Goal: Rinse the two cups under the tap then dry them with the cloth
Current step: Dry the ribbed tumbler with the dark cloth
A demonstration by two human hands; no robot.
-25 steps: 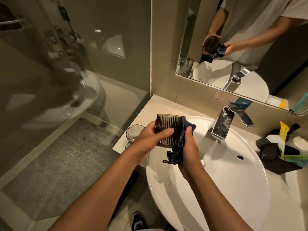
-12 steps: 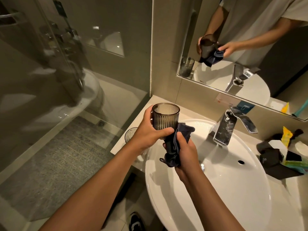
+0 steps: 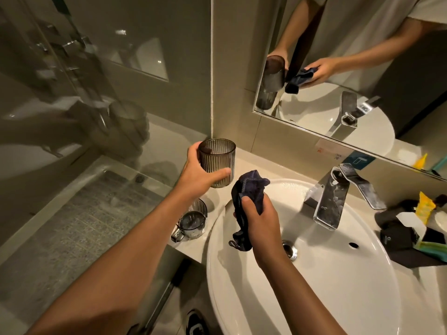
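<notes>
left hand: the left hand (image 3: 197,175) has its grip closed round the dark ribbed smoked-glass tumbler (image 3: 217,161), thumb on the near side, fingers wrapped behind.
right hand: the right hand (image 3: 260,218) has its grip closed on the bunched dark blue cloth (image 3: 246,192); loose tail hangs down over the bowl of the white round ceramic basin (image 3: 338,286).
tumbler location: held in the air above the pale stone surface (image 3: 249,165), far-left of the basin, just left of the cloth and not touching it.
tumbler orientation: upright, mouth up, long axis near vertical, slight tilt of the rim toward the camera.
second cup: clear glass mug with handle (image 3: 192,221) stands on the surface below the left forearm, mouth up, handle pointing near-left.
tap: chrome lever tap (image 3: 333,197) at the far side of the basin; no water seen running.
step (my read): drying looks done on this one, set-down next.
doing it well: lower it straight, base flat, onto bare surface far of the mug; keep clear of the mug rim and the surface edge; loosen the grip only once the base is seated.
risk: wet ribbed glass may slip; can't tell if it is fully dry.
</notes>
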